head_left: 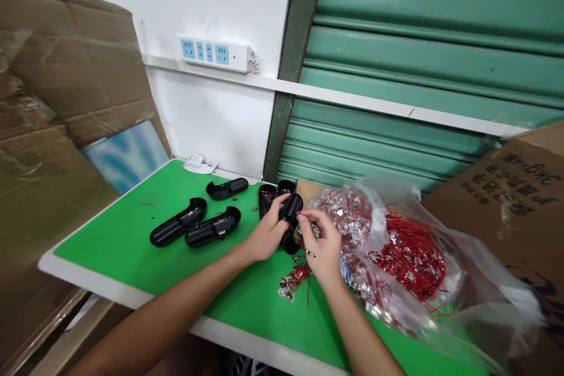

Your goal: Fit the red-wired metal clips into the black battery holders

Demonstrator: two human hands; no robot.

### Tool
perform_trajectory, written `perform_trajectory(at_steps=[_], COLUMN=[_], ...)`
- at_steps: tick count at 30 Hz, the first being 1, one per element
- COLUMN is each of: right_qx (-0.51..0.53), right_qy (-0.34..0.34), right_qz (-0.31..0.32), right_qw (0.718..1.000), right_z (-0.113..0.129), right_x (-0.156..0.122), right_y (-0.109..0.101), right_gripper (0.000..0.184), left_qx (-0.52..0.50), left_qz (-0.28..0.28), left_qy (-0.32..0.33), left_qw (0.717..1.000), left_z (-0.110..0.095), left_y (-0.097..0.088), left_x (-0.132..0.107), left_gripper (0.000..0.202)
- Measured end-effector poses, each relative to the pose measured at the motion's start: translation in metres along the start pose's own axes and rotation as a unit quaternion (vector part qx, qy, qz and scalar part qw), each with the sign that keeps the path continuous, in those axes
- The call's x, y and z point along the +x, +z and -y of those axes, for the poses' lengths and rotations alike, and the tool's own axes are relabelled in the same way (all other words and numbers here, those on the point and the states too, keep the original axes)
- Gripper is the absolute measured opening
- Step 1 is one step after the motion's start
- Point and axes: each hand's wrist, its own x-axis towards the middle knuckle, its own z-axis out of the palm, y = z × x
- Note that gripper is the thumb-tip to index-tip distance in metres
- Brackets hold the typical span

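Clear plastic bag (478, 273) on the right of the counter (251, 285): mouth slack, holds a dense bundle of red wires (408, 261) with small metal parts among them. Second bag (379, 211) just beside it, full of shiny metal pieces (346, 217).

Black casing (291, 207): in the left hand (268, 234), over the far part of the counter, left of the bags. Long axis runs roughly away from the person; lower end partly hidden by the hands. Left fingers closed around its side. Right hand (325, 244): fingertips narrow, pinching what looks like a thin red wire (298, 214) at the casing; exact contact too small to tell.

Three casings (176, 226) lie to the left; the nearer two slant, curved ends toward far right; the farthest has its hooked end left. Loose wired parts (291, 285) lie near the right wrist.
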Motion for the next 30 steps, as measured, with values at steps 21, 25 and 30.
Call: perform_trajectory(at_steps=[21, 25, 30], right_qx=[-0.169, -0.188, -0.206], right_qy=[-0.159, -0.152, -0.142], right_qz=[0.108, 0.112, 0.124], right_qw=[0.967, 0.964, 0.960], right_z=[0.000, 0.000, 0.000], right_x=[0.005, 0.003, 0.002], right_y=[-0.014, -0.015, -0.015], right_gripper=[0.032, 0.041, 0.041], left_qx=[0.119, 0.133, 0.142], left_qz=[0.020, 0.009, 0.001], left_qy=[0.092, 0.109, 0.113], left_qw=[0.988, 0.985, 0.983], left_z=[0.019, 0.022, 0.023], left_y=[-0.004, -0.003, -0.002], left_x=[0.003, 0.003, 0.003], left_gripper=[0.066, 0.064, 0.063])
